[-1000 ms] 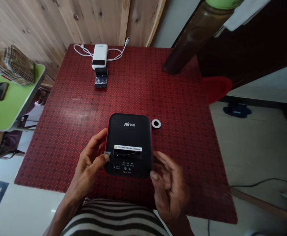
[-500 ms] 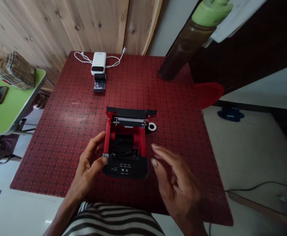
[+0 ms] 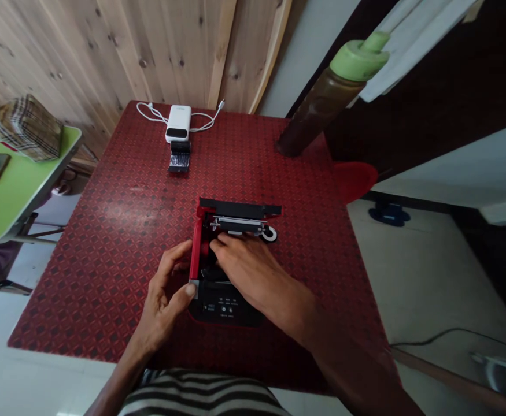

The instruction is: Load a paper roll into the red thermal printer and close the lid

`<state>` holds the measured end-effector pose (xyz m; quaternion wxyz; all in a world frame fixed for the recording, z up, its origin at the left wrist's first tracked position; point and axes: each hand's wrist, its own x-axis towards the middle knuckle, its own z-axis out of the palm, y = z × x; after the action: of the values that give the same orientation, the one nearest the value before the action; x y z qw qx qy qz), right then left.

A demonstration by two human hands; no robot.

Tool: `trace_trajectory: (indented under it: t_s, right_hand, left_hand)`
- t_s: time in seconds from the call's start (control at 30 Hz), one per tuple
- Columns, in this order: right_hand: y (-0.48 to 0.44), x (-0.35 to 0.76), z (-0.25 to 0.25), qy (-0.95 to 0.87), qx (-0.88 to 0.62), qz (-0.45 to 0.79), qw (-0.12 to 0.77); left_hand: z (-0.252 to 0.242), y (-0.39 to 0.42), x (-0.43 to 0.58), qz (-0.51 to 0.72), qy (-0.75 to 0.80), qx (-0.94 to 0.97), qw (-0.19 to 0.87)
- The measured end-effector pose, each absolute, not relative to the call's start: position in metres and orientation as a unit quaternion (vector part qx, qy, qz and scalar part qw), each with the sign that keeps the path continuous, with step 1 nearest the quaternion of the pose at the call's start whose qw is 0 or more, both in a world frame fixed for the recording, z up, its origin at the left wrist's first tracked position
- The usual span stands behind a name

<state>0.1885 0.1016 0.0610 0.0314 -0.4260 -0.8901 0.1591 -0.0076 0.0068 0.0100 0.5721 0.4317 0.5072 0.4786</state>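
Observation:
A small black and red printer (image 3: 222,303) sits on the red patterned table (image 3: 118,219), its lid (image 3: 239,208) swung open toward the far side. My left hand (image 3: 166,294) rests against the printer's left side, thumb on the grey latch at its front left corner. My right hand (image 3: 253,271) reaches over the open body, fingers spread inside the paper bay and covering most of it. I cannot see anything held in it. A small white ring-shaped roll core (image 3: 270,234) lies on the table by the lid's right end.
A white power bank (image 3: 178,122) with a white cable and a small black device (image 3: 179,157) lie at the table's far side. A tall brown bottle with a green cap (image 3: 322,98) stands far right. A green side table (image 3: 5,196) at left holds a phone and a plaid pouch.
The printer's lid has opened, from shut a second ago. My right hand has moved from beside the printer into the open paper bay. My left hand stays on the latch.

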Motion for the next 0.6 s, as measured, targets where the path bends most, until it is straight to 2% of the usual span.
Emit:
trace_trajectory:
  t_s: [0.2,0.33,0.47,0.6]
  right_hand:
    - [0.088,0.191,0.071,-0.891,-0.439,0.096,0.057]
    - [0.062,0.204,0.094,-0.876,-0.446,0.044,0.178]
    - [0.031,0.250,0.112,-0.800,-0.495,0.142,0.308]
    - [0.009,0.300,0.087,-0.658,-0.603,0.241,0.381]
  left_hand:
    - [0.007,0.012,-0.011,0.476,0.499,0.445,0.571]
    - [0.008,0.014,-0.010,0.480,0.496,0.458,0.560]
    - [0.011,0.013,-0.008,0.481,0.505,0.446,0.562]
    - [0.012,0.012,-0.006,0.485,0.511,0.432,0.563]
